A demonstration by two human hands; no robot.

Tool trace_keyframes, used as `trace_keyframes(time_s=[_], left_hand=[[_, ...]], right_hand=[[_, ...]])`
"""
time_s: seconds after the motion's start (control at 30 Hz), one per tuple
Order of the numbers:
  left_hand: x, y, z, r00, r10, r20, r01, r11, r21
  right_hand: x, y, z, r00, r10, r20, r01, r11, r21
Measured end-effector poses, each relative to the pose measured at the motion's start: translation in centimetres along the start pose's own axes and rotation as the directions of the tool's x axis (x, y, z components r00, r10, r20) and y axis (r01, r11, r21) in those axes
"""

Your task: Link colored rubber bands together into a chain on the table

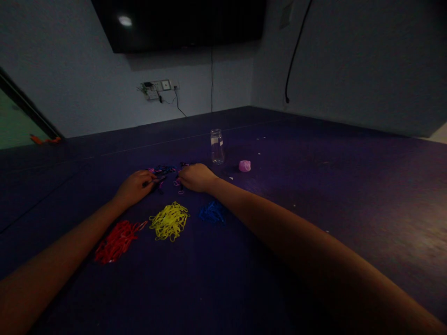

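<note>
My left hand (137, 186) rests on the table at the left of a loose heap of dark and pink rubber bands (163, 170). Its fingers are drawn together, with dark bands at the fingertips. Across from it, my right hand (196, 177) is curled palm down over the heap's right side. Pink bands (176, 182) show beside its fingertips, which are mostly hidden, so what they pinch cannot be made out. Closer to me lie a red pile of rubber bands (117, 242), a yellow pile (170, 221) and a smaller blue pile (212, 212) beside my right forearm.
A clear jar (217, 151) stands uncapped behind my right hand. To its right sits a pink lid-like piece (245, 166). Small white scraps (259, 153) dot the dark purple table (296, 186). Sockets with cables (160, 87) and a black screen (188, 28) are on the wall.
</note>
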State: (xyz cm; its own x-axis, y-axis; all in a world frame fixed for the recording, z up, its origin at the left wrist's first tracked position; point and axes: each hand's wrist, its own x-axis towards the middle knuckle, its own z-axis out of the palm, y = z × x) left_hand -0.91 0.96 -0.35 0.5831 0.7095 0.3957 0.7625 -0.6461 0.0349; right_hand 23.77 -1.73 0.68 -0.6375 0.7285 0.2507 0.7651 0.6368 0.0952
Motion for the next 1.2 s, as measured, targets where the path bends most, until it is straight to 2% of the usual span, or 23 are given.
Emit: trace_keyframes(time_s=[0.17, 0.67, 1.2], left_hand=[[0.0, 0.0, 0.1, 1.000, 0.012, 0.007, -0.011, 1.000, -0.027], [0.0, 0.1, 0.8, 0.995, 0.065, -0.075, -0.070, 0.995, -0.065], [-0.1, -0.3, 1.2, 0.994, 0.056, -0.091, -0.062, 0.996, -0.067]], right_hand=[[-0.1, -0.2, -0.1, 1.000, 0.016, 0.011, -0.016, 1.000, -0.015], [-0.2, -0.4, -0.4, 0.998, 0.045, 0.050, -0.042, 0.998, -0.054], [-0.2, -0.3, -0.2, 0.998, 0.046, 0.044, -0.044, 0.998, -0.033]])
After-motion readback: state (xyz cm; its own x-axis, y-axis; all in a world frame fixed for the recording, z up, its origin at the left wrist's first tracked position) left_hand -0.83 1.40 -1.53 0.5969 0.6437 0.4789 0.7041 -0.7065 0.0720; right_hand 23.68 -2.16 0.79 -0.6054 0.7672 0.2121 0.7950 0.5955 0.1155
